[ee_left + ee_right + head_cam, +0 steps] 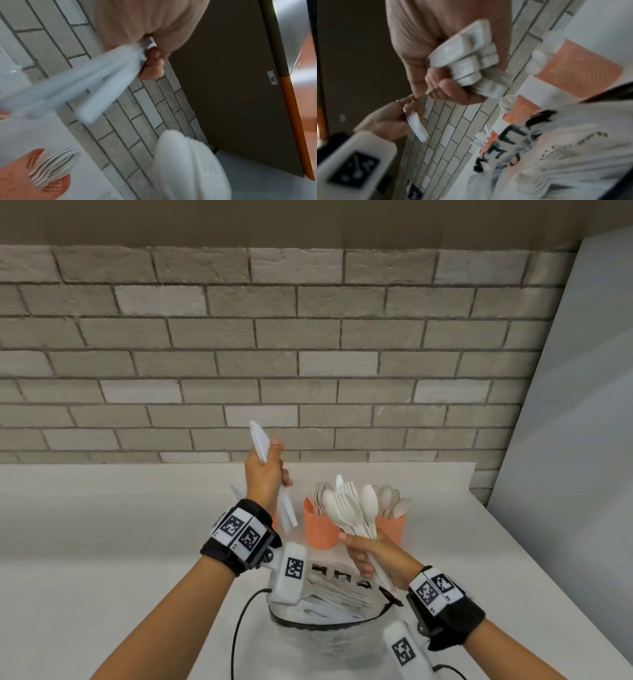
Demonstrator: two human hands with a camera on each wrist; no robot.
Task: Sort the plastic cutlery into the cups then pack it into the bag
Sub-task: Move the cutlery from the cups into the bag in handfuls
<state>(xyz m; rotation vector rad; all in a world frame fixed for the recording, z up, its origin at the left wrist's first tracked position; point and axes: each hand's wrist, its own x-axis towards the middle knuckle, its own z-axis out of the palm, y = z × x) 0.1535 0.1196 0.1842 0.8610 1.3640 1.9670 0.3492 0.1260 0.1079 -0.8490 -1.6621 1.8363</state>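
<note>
Two knives are gripped by the left hand; forks and spoons are clasped by the right hand, above the half-hidden bag; wrist views are blurred.

Readable text was scarce. A small white sticker on the dark panel in the left wrist view carried about three dark characters, too blurred to read with certainty. The clear plastic bag bore bold black lettering on its far wall; head view showed only broken strokes, and the right wrist view showed the same print smeared by motion, no letter legible. Wrist bands and camera housings carried black-and-white square code markers, no words.
</note>
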